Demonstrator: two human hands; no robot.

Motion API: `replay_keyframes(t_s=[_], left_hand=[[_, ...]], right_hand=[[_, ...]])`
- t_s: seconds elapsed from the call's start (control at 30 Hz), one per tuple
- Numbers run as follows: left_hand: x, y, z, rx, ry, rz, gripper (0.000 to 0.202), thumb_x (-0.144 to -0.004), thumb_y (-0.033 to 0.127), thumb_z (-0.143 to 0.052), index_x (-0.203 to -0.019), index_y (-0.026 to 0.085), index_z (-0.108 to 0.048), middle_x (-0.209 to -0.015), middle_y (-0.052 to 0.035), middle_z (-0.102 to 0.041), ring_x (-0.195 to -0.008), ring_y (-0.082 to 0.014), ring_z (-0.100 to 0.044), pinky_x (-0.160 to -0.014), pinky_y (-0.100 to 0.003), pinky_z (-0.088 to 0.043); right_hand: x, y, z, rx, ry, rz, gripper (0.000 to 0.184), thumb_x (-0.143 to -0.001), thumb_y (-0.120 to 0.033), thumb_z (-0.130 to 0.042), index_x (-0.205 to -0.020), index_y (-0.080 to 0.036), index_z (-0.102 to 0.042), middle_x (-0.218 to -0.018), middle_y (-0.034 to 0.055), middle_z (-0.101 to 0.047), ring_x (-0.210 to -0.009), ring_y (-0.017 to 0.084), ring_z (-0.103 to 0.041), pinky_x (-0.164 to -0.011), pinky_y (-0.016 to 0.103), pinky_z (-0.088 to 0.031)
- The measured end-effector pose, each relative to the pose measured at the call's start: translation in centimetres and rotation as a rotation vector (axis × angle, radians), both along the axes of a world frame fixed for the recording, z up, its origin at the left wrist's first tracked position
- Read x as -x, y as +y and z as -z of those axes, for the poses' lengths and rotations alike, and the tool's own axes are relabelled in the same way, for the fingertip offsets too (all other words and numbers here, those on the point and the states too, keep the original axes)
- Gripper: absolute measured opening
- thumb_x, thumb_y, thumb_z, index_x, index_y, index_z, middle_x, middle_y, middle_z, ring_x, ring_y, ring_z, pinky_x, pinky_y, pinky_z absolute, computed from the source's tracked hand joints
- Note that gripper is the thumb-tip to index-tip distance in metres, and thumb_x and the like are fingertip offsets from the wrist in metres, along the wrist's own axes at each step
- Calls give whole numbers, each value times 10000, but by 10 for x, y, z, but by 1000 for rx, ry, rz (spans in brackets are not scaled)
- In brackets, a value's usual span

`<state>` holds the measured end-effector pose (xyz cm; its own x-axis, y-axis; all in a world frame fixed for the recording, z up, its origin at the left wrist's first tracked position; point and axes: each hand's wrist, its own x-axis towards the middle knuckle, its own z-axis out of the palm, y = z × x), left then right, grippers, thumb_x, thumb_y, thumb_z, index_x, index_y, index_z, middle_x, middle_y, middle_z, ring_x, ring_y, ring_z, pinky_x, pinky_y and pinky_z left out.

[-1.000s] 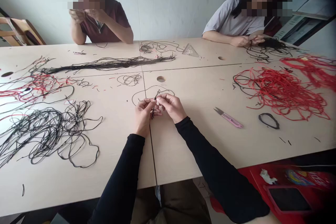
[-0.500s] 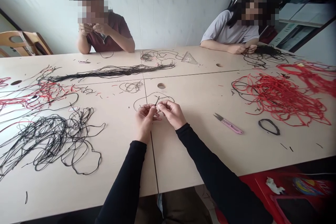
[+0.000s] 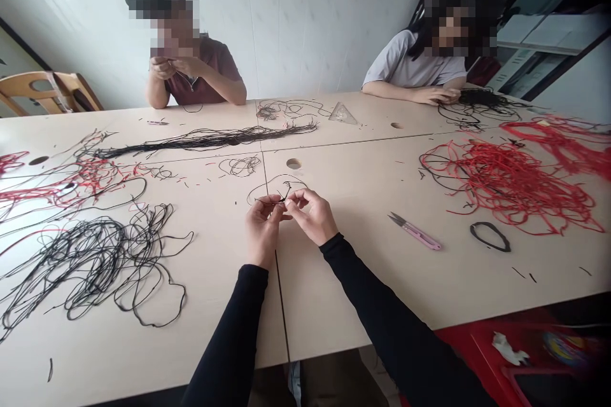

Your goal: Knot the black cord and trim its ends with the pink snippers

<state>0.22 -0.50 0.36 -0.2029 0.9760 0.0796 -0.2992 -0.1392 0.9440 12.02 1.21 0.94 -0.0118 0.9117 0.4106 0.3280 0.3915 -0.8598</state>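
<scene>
A thin black cord runs between my two hands just above the middle of the table. My left hand pinches it between thumb and fingers. Close beside it, my right hand grips the same cord with thumb and forefinger, the fingertips almost touching those of the left. A loop of the cord arches out beyond my fingers, and a short piece sticks up between them. Whether there is a knot at the pinch is too small to tell. Pink-handled thread snips lie on the table to the right of my right hand.
Black cords lie tangled at left, a long black bundle behind. Red cords are heaped at right, near a black cord ring. Two people sit across the table, handling cords. A clear triangular container stands far back.
The view has shifted slightly. My hands stay together on the black cord, with the fingertips a little changed in position. The person at the far left has brought both hands closer together.
</scene>
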Motion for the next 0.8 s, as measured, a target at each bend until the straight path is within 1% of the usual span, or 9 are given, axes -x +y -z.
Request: replay_keyframes(t_s=[0.17, 0.4, 0.5, 0.67, 0.8], left_hand=[[0, 0, 0, 14, -11, 24, 262, -743, 288, -729, -934, 128, -645, -899, -75, -673, -837, -199, -677, -757, -380, -595], [0, 0, 0, 17, -32, 53, 250, -742, 288, -731, -912, 124, -651, -909, -100, -714, -867, -220, -694, -797, -406, -584], [0, 1, 1, 20, -29, 73, 260, -743, 304, -736, -913, 121, -663, -924, -112, -725, -873, -230, -698, -800, -417, -583], [0, 2, 4, 25, -11, 120, 302, -742, 329, -743, -942, 110, -682, -932, -125, -729, -837, -230, -704, -778, -419, -588], [0, 2, 5, 30, 9, 116, 316, -734, 332, -747, -949, 112, -674, -894, -110, -719, -805, -217, -700, -751, -404, -591]], right_hand=[[0, 2, 2, -3, -22, 15, 99, -792, -296, -585, -784, -209, -631, -848, 31, -695, -732, 170, -584, -732, 315, -492], [-1, 4, 7, 117, 54, -21, 153, -772, -344, -589, -757, -193, -605, -798, 30, -678, -696, 160, -576, -694, 299, -502], [-2, 5, 8, 163, 97, -46, 171, -758, -358, -589, -741, -188, -586, -735, 17, -648, -656, 151, -556, -661, 290, -498], [-3, 7, 10, 226, 228, -123, 178, -756, -363, -580, -713, -192, -553, -643, -9, -569, -614, 145, -536, -589, 274, -489], [-2, 7, 10, 249, 215, -135, 195, -762, -370, -565, -709, -183, -547, -618, -15, -530, -583, 127, -494, -523, 244, -457]])
